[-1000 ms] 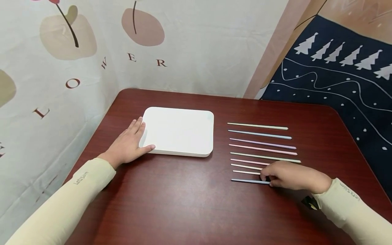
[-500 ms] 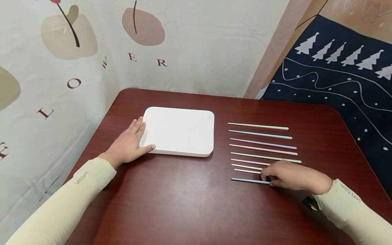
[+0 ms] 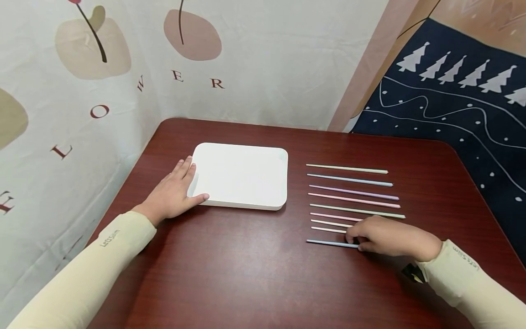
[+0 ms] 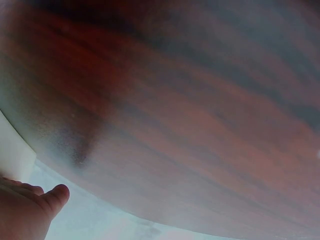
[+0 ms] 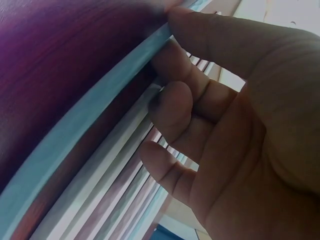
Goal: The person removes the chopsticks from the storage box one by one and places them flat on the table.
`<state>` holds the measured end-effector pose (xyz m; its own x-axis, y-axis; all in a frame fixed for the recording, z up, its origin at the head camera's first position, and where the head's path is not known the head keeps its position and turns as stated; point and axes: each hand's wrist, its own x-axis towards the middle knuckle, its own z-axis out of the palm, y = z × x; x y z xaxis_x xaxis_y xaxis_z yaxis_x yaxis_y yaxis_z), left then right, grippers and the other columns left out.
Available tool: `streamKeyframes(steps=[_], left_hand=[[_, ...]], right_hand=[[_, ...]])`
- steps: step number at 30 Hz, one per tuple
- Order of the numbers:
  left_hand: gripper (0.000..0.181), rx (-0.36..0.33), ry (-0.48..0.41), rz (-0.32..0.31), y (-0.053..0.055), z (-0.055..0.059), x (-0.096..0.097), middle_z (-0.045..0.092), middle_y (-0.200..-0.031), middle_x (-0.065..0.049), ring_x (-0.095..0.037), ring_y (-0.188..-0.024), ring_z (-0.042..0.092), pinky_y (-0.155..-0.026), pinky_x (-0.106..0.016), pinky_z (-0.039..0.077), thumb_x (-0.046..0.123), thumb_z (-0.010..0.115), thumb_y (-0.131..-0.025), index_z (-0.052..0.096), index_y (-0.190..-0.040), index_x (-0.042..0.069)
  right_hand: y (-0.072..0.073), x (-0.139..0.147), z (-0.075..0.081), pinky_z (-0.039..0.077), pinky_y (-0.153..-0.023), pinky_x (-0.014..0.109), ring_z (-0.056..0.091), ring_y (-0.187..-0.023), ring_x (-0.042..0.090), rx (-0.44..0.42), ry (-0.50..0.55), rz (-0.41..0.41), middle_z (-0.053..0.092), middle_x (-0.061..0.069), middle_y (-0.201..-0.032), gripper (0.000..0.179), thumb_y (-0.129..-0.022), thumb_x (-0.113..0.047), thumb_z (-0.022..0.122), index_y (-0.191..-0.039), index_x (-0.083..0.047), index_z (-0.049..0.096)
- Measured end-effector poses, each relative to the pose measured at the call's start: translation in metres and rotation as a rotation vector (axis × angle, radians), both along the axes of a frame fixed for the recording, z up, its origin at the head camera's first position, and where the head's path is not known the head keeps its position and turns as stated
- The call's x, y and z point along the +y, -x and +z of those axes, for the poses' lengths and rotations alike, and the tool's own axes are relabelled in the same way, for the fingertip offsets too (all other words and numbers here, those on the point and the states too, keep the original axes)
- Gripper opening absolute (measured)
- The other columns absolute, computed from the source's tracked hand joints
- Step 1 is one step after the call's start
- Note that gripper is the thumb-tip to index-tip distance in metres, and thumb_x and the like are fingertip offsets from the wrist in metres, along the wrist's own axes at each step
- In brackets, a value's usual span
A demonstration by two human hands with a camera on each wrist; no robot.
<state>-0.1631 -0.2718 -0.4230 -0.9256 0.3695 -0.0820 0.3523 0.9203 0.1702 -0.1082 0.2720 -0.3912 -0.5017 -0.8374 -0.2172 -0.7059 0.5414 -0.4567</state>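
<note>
My right hand (image 3: 394,237) pinches the nearest chopstick, a light blue one (image 3: 330,243), between thumb and forefinger. The right wrist view shows the thumb (image 5: 210,37) on one side of this blue chopstick (image 5: 95,107), with the other fingers bent beside the row. A cream chopstick (image 3: 328,230) lies just beyond, its right end hidden behind the hand. On the left, my left hand (image 3: 170,196) rests with spread fingers against the left side of a flat white box (image 3: 240,176), thumb at its front corner. Part of that hand (image 4: 30,210) shows in the left wrist view.
Several more pastel chopsticks lie in a roughly parallel row, among them a green one (image 3: 347,169), a blue one (image 3: 349,180) and a purple one (image 3: 353,192). All are on a dark red wooden table (image 3: 246,265). A printed curtain (image 3: 267,68) hangs behind.
My right hand has shifted slightly left, and the near blue chopstick has slid left with it. The cream chopstick beside it now lies closer to its neighbour. The left hand stays put.
</note>
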Motion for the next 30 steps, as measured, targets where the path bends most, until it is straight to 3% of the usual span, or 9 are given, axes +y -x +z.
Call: streamKeyframes(steps=[30], left_hand=[[0.106,-0.022,-0.006,0.020,0.001,-0.003,0.000,0.000,-0.164,-0.023,-0.041,-0.149,0.002,-0.118,-0.052,0.013,0.071,0.044,-0.093,0.013,-0.154,-0.010]], right_hand=[[-0.003,0.014,0.002,0.039,-0.058,0.022,0.041,-0.062,-0.001,0.008,-0.090,-0.103,0.042,-0.020,-0.066,0.030,-0.085,-0.007,0.077,-0.080,-0.030,0.058]])
